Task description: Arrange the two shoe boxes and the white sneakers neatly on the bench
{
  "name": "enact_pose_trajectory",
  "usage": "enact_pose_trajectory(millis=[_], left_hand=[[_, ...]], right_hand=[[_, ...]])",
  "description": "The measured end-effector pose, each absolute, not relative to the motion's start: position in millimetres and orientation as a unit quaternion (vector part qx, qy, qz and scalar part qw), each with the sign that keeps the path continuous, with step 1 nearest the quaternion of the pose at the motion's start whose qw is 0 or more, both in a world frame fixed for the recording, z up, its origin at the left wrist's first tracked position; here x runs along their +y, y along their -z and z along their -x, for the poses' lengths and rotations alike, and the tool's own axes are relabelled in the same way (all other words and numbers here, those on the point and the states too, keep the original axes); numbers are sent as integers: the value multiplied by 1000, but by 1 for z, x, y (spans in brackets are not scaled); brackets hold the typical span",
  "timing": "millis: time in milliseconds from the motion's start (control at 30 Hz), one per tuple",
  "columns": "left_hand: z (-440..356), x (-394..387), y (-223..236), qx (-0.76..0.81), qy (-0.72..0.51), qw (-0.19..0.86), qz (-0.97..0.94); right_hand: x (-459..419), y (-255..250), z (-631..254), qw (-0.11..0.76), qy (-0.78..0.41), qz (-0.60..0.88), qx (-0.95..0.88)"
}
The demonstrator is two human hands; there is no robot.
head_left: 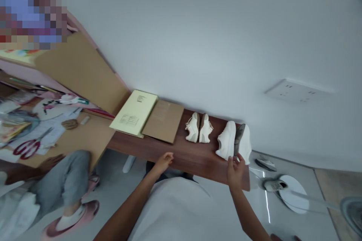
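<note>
At lower centre, the left hand [164, 161] is hanging half-open, seemingly empty. At lower right, the right hand [236, 167] is meeting the larger white shoes [228, 140], fingers bent, grip unclear; these are lying near the worktop's [198, 160] end, so a nudge could topple one off.

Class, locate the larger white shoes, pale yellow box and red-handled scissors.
Larger white shoes [228, 141]: head view, image-left shoe's upper.
Pale yellow box [135, 112]: head view, top face.
Red-handled scissors [37, 142]: head view, where handles meet blades.
</note>
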State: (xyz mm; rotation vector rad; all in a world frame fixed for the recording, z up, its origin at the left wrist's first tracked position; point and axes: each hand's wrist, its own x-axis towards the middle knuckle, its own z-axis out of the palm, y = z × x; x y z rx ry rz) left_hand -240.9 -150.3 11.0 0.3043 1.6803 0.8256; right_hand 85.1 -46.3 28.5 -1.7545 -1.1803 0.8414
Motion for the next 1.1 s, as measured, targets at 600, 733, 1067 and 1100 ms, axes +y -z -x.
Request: enact_pose_trajectory(millis=[600,733,1067,1100], left_hand=[[530,-189,-57,743,-429,472,-204],[562,-189,-47,750,-429,461,-202],[625,-156,-26,749,-483,376,-254],[629,-148,-24,749,-481,376,-259]], right_hand=[[-73,-6,247,69,-161,513,-841],[-68,-6,235,47,-141,521,-841],[-91,-43,304,167,-229,480,-831],[-92,-44,322,193,-254,477,-819]])
